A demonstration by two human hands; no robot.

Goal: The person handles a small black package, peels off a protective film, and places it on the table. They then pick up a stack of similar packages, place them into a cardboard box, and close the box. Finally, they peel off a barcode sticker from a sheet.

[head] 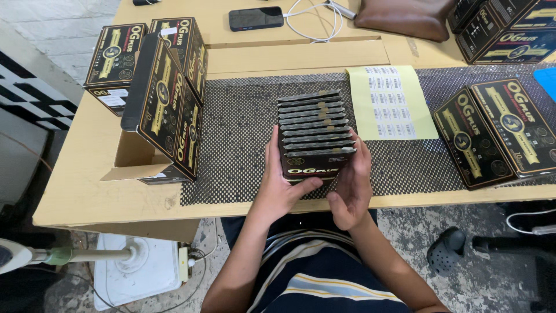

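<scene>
A: What is the biggest thing here?

B: The wooden counter (87, 179), with a dark dotted mat (243, 133) on its middle. On the left an open black-and-gold carton (165, 113) stands, with closed cartons (116, 58) behind it. On the right two flat cartons (498, 133) lie near a yellow sheet of labels (391, 101).

A: And the hands?

B: Both hold a stack of dark sachets (313, 130) that rests on the mat near the counter edge. The left hand (278, 185) closes its grip on the left side and the front, and the right hand (350, 185) presses the right side.

A: How to do it well?

B: I think both sides need equal pressure, so the sachets stay aligned and do not fan out.

A: The room?

B: At the far edge lie a phone (256, 17) and a white cable (315, 20). Below there is a grey stone floor (492, 284) and a white fan base (136, 272).
</scene>
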